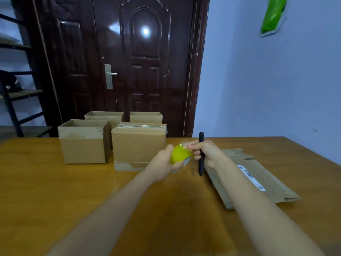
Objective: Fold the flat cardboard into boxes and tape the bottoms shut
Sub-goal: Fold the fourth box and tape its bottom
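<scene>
Our left hand point(165, 161) gripping the yellow tape roll point(181, 154) above the desk point(55, 191), our right hand point(206, 154) with fingers pinching the tape end and curled round a black pen point(201, 154), flat cardboard point(258, 180) just right, 4 folded boxes point(138, 145) beyond

Four folded cardboard boxes point(84, 143) are set on a wooden table point(55, 191), toward its far side. A stack of flat cardboard point(258, 180) is laid at the right.
</scene>
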Tool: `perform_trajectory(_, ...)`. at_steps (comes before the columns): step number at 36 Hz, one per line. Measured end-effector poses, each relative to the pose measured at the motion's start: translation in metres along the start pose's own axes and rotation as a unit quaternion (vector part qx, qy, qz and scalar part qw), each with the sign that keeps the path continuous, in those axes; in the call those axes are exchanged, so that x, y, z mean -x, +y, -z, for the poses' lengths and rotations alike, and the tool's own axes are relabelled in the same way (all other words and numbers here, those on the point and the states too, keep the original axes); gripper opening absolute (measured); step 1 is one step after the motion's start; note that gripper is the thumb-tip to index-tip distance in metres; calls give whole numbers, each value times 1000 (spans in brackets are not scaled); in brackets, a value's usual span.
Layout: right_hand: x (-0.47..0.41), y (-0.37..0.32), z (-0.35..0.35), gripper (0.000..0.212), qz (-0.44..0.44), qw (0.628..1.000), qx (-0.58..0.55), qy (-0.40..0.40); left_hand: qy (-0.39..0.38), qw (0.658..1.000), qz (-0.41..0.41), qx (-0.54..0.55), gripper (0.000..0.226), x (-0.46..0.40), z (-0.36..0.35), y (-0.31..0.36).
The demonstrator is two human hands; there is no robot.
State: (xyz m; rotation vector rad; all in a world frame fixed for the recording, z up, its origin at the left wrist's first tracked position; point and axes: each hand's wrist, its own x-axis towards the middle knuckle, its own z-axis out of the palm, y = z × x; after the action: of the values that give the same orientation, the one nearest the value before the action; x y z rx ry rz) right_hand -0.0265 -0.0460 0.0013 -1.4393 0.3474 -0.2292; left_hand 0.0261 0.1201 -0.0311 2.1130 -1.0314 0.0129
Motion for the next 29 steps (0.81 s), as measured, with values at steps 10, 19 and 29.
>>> perform_trajectory(10, -4, 39, -25, 15, -95, 987, -122, -42, 16, 999, -33, -31, 33, 40, 16, -24)
perform_trajectory(19, -4, 60, -52, 6, -175, 954, -183, -158, 29, 995, -54, -84, 31, 69, 36, -37)
perform_trajectory(29, -14, 77, -68, 6, -207, 929, -278, -130, 41, 995, -56, -67, 33, 71, 36, -52)
